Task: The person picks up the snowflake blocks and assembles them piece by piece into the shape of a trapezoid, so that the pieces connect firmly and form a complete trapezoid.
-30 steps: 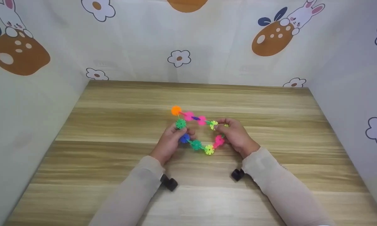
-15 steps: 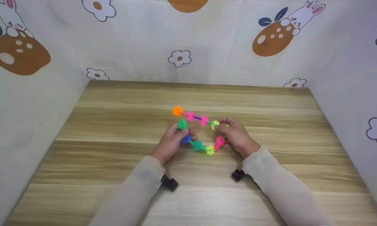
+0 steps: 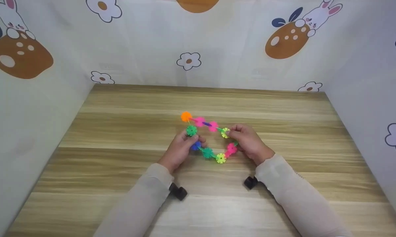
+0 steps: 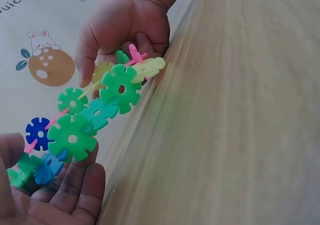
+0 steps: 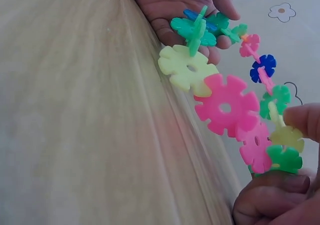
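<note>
Both hands hold up a ring of slotted plastic snowflake discs [image 3: 207, 152] in green, blue, pink, yellow and orange, joined edge to edge. My left hand [image 3: 178, 148] pinches its left side, thumb by a green disc [image 3: 191, 130] and a blue disc [image 3: 196, 145]. At the right, my right hand [image 3: 249, 143] grips a yellow disc [image 3: 225, 132] between thumb and fingers, hiding part of the ring there. An orange disc [image 3: 186, 116] forms the far left corner. Two pink discs [image 5: 227, 105] show large in the right wrist view, with a dark blue disc [image 4: 39, 134] in the left wrist view.
Under the hands spreads a wood-grain table [image 3: 119, 125]. Pale curtains [image 3: 145, 42] printed with flowers and rabbits stand behind and at both sides. Black wrist-worn devices [image 3: 179, 192] hang by both sleeves.
The ring has shifted slightly to the right. My right hand has turned a little, and its fingers now cover a yellow piece that showed behind the thumb earlier.
</note>
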### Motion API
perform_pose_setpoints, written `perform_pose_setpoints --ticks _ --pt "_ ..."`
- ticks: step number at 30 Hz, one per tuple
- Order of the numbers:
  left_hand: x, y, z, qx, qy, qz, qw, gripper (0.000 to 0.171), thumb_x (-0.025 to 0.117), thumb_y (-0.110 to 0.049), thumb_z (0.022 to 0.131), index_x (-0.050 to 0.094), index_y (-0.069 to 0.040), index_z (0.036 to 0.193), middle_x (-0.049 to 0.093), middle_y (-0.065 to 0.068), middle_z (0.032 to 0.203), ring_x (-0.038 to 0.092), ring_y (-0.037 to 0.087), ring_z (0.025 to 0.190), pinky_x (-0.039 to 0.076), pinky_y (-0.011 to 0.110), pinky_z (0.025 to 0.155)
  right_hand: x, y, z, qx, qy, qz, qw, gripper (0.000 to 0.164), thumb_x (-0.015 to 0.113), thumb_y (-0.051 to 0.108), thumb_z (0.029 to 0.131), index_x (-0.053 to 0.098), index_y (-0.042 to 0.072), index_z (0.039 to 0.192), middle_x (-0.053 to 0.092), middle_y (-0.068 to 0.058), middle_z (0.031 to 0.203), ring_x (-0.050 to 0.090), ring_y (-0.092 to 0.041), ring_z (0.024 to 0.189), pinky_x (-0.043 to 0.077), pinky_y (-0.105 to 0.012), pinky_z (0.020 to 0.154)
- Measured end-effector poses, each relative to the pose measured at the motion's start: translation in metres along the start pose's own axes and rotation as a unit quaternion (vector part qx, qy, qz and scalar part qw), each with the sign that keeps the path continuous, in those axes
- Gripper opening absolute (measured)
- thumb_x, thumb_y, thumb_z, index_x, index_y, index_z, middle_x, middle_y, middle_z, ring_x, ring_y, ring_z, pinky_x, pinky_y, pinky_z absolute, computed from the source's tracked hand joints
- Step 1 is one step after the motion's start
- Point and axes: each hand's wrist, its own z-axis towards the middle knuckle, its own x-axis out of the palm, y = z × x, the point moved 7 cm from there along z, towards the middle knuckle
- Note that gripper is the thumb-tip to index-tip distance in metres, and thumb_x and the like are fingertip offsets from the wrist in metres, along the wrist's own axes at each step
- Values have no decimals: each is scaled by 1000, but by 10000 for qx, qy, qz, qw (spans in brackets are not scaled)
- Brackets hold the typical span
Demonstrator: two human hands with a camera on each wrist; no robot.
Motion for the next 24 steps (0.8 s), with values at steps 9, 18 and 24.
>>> perform_pose_setpoints --ticks 9,18,24 --pt "3 -1 -1 30 108 -280 9995 27 49 -13 111 53 5 130 72 17 114 73 27 110 56 36 104 -3 -5 2 -96 -95 -68 9999 4 63 9 90 65 6 88 60 -1 84 54 -6 59 48 -21 50" --pt "0 0 0 87 17 -118 9999 28 49 -14 111 55 5 131 74 15 111 74 25 108 55 37 105 -1 -5 3 -61 -18 295 9995 14 60 14 99 65 7 89 58 -2 88 57 -9 64 52 -23 53" --pt "-1 0 1 125 -89 -199 9997 26 50 -14 111 56 4 129 74 11 108 74 21 105 54 38 107 -1 -6 1 277 71 696 9972 26 49 27 107 67 9 110 56 -7 119 61 -16 86 56 -28 64"
